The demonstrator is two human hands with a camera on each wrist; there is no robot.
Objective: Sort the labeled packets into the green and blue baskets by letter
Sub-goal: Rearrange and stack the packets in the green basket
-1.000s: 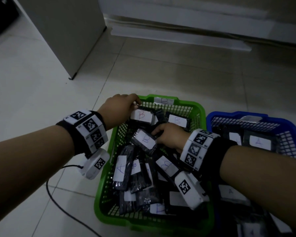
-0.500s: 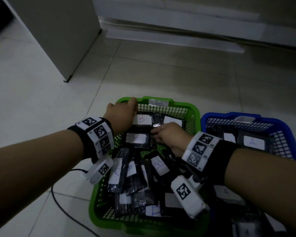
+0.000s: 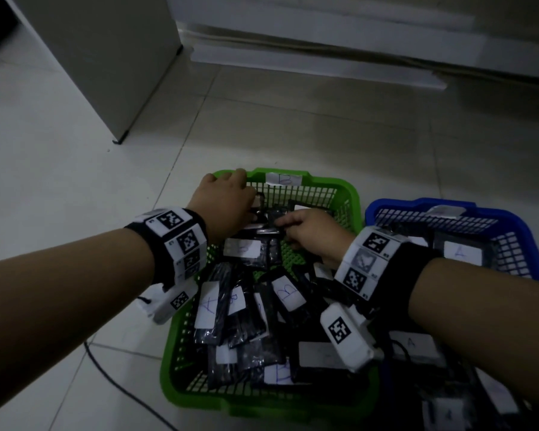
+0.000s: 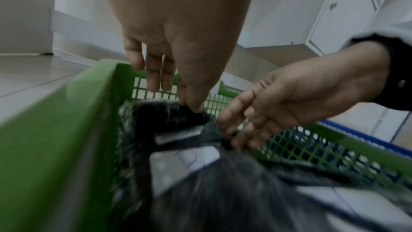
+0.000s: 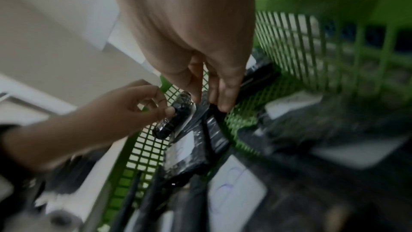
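Note:
The green basket [image 3: 333,185], tagged B on its far rim, holds several black packets with white labels. One reads A [image 3: 207,306], another B [image 3: 288,293]. My left hand [image 3: 246,206] is at the far left corner and pinches a rolled black packet [image 5: 176,117] between thumb and forefinger [image 4: 192,107]. My right hand [image 3: 288,227] is just to its right. Its thumb and fingertips [image 5: 207,100] pinch the edge of another black packet [image 5: 214,124]. The blue basket [image 3: 395,205] on the right holds packets marked A [image 3: 458,251].
A grey cabinet [image 3: 106,57] stands on the tile floor at the back left. A white baseboard [image 3: 318,66] runs along the back. A black cable [image 3: 112,377] trails across the floor left of the green basket.
Both hands moved toward the far end of the green basket. The right hand left a B packet lying in the basket. The left hand came off the rim onto a packet.

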